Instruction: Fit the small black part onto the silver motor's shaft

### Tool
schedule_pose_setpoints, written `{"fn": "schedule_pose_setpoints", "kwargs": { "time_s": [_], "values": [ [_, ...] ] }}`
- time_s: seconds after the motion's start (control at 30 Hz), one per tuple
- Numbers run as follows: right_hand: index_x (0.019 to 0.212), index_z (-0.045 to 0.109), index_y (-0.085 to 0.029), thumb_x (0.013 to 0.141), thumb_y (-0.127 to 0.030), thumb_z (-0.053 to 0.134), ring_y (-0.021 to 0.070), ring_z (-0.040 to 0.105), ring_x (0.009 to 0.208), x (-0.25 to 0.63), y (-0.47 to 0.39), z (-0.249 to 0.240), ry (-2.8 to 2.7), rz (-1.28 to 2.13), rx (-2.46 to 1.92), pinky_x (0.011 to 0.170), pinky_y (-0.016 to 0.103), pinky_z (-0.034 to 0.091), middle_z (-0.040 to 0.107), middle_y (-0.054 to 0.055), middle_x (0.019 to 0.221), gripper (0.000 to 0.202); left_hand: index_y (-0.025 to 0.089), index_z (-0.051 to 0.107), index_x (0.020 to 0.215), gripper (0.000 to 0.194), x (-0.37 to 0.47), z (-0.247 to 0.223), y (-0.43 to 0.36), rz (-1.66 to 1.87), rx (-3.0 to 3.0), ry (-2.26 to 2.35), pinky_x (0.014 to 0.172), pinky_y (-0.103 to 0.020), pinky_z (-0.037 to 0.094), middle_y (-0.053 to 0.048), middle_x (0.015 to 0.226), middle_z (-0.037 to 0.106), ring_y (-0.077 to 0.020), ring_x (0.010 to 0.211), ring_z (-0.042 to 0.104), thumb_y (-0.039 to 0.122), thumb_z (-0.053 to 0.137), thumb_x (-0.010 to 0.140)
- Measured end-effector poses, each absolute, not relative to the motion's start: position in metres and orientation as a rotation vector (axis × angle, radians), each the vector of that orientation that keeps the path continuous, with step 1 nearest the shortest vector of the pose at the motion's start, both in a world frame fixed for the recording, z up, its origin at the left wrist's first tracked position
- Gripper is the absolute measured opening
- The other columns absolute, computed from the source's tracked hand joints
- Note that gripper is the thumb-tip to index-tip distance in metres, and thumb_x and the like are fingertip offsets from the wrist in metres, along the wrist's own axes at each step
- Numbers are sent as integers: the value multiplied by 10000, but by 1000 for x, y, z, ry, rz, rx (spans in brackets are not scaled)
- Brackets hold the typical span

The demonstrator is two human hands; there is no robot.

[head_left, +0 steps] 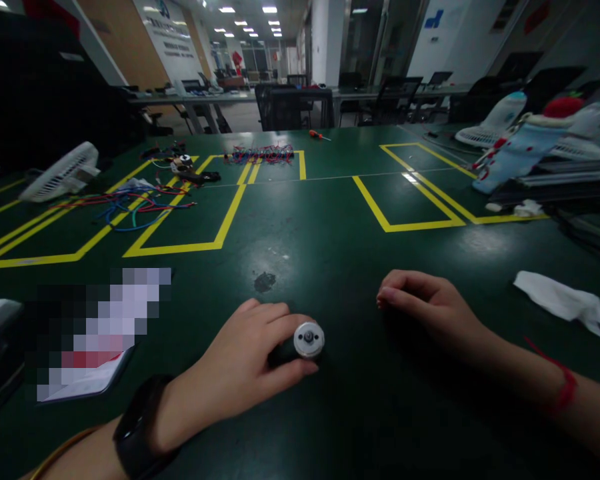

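My left hand [253, 353], with a dark band on its wrist, grips a small round electric motor [309, 341] between thumb and forefinger. The motor's silver end face, with a centre hub and two dark holes, points up toward me. To the right, my right hand [425, 300] rests on the dark green table [280, 427] with its fingers curled and the thumb against the forefinger. Whether anything lies inside those fingers is hidden. A red string circles the right wrist. The two hands are apart.
A blurred-out phone-like object [95, 380] lies at left, a white tissue [560, 300] at right. Farther back are tangled wires [135, 203], a bundle of red and blue wires [260, 155], a screwdriver [317, 135], a white fan [63, 175] and a light blue figure [510, 153].
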State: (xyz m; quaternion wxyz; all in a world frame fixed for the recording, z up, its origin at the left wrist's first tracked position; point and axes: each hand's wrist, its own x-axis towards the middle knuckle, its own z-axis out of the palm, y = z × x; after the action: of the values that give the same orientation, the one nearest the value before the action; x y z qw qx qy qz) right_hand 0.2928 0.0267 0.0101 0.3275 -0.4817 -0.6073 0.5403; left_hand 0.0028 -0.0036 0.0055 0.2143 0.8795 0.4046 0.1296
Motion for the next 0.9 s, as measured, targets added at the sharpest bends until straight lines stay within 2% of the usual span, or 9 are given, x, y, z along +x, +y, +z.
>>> {"fn": "schedule_pose_setpoints", "kwargs": {
  "time_s": [0.1, 0.47, 0.9],
  "values": [
    [801, 646, -206, 868, -418, 648, 130, 538, 681, 293, 27, 10, -1618, 1384, -1265, 584, 242, 435, 588, -4, 770, 222, 309, 552, 1215, 361, 3, 5, -3, 360, 2449, 1123, 724, -332, 324, -2, 992, 641, -209, 873, 576, 490, 603, 907],
    [804, 647, -203, 853, -429, 657, 113, 522, 590, 290, 25, 11, -1581, 1391, -1290, 498, 231, 408, 589, -6, 737, 231, 311, 554, 1214, 361, 2, 5, -4, 352, 2448, 1121, 736, -336, 333, 0, 1017, 639, -211, 897, 581, 497, 598, 908],
    [827, 655, -207, 842, -416, 676, 138, 586, 660, 292, 25, 11, -1525, 1367, -1278, 552, 250, 471, 640, 18, 784, 211, 283, 579, 1204, 364, 3, 4, -3, 395, 2466, 1108, 741, -330, 360, -17, 993, 649, -211, 886, 592, 492, 593, 907]
  ]
}}
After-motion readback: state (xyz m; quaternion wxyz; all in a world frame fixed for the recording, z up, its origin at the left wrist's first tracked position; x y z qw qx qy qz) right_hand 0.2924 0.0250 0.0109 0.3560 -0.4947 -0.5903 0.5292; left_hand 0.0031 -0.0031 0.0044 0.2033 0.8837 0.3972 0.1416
